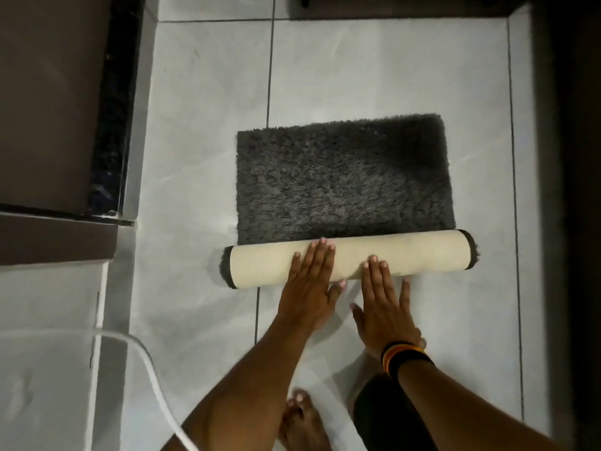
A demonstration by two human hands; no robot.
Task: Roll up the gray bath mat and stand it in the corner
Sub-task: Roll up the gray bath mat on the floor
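The gray shaggy bath mat [338, 180] lies on the pale tiled floor, its near end rolled into a tube [422, 255] that shows the cream backing. My left hand [310, 284] lies flat on the roll left of its middle, fingers spread and reaching over the top. My right hand [385, 304] rests flat against the roll's near side, fingers apart, with a striped band on the wrist. Neither hand grips anything. The far half of the mat is still flat.
A dark brown cabinet [48, 102] with a black edge stands at the left. A white hose [153, 372] curves across the lower left. A dark wall [572, 190] runs down the right side. My bare foot [302, 421] and knee are at the bottom.
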